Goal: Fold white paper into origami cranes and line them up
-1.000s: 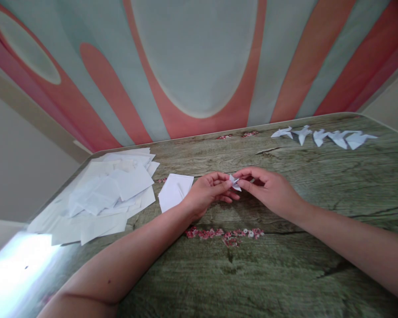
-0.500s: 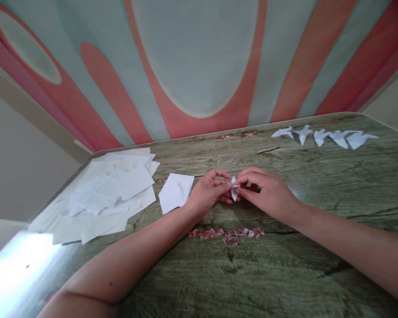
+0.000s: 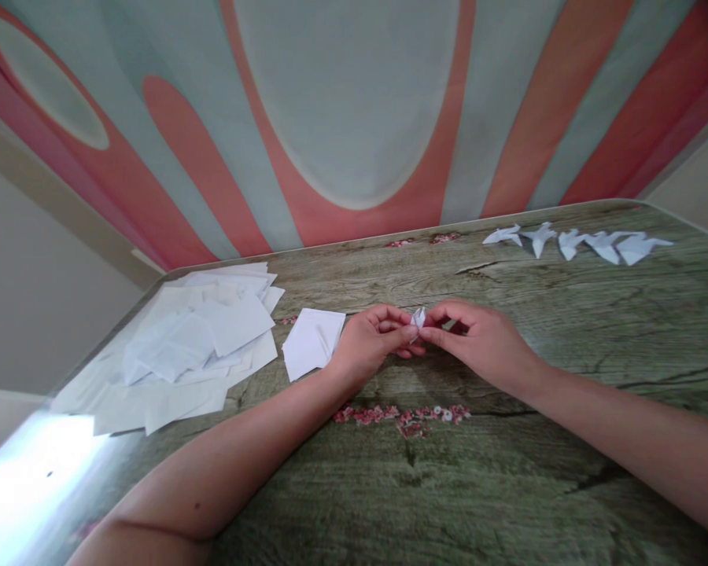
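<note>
A small folded white paper piece is held between both hands above the middle of the table. My left hand pinches its lower left side with thumb and fingers. From the other side, the thumb and fingertips of my right hand grip its right edge. Fingertips cover part of the paper, so its full shape is hidden. Several folded paper cranes stand in a row at the back right of the table.
A loose heap of white paper sheets lies at the left on the wood-patterned table. Between the heap and my left hand is a smaller stack of white paper. A patterned wall rises behind the table.
The paper piece has turned between my fingers; its points now stand upward and closer together. My right hand has shifted slightly, its thumb now against the paper's lower part. The rest stays put.
</note>
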The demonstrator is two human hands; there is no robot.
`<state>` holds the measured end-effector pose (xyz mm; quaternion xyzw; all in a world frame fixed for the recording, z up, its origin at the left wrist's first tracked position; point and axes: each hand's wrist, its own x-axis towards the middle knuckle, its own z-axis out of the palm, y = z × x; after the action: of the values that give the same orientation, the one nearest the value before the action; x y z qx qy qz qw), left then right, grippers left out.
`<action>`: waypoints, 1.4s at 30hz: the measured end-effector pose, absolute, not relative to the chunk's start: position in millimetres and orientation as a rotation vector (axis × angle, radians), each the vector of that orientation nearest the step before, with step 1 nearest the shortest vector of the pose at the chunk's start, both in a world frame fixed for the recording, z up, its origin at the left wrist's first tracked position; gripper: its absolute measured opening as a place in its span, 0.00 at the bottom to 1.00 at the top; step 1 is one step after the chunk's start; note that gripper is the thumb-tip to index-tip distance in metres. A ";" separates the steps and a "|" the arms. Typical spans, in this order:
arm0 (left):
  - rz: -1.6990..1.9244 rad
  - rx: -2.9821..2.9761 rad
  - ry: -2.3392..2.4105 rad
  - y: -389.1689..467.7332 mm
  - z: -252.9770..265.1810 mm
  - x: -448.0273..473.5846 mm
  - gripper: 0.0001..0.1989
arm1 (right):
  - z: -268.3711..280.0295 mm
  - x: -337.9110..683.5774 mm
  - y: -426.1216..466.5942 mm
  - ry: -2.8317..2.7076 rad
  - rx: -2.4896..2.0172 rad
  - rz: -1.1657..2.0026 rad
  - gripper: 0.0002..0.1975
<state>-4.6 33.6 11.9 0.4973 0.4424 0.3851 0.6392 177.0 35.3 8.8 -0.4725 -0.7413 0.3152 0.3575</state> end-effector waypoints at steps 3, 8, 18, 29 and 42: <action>0.886 1.085 0.985 33.3 12.0 -4.4 0.12 | 8.5 176.9 35.5 -1.924 -1.207 0.779 0.07; 0.886 1.037 0.975 33.8 11.5 -5.0 0.13 | 10.4 177.1 34.5 -1.935 -1.172 0.809 0.08; 0.677 0.751 0.753 41.7 17.9 -13.5 0.06 | 4.0 178.6 36.4 -1.968 -1.033 0.582 0.03; 0.716 0.865 0.922 38.0 13.2 -9.6 0.08 | 8.8 179.0 36.1 -1.942 -1.082 0.546 0.06; 0.670 1.045 0.990 35.3 12.3 -8.5 0.12 | 12.2 178.9 35.9 -1.933 -1.184 0.801 0.09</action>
<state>-8.5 35.3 12.3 0.4693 0.4446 0.3010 0.7011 178.9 35.9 12.2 -0.4596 -0.7498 0.3110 0.3604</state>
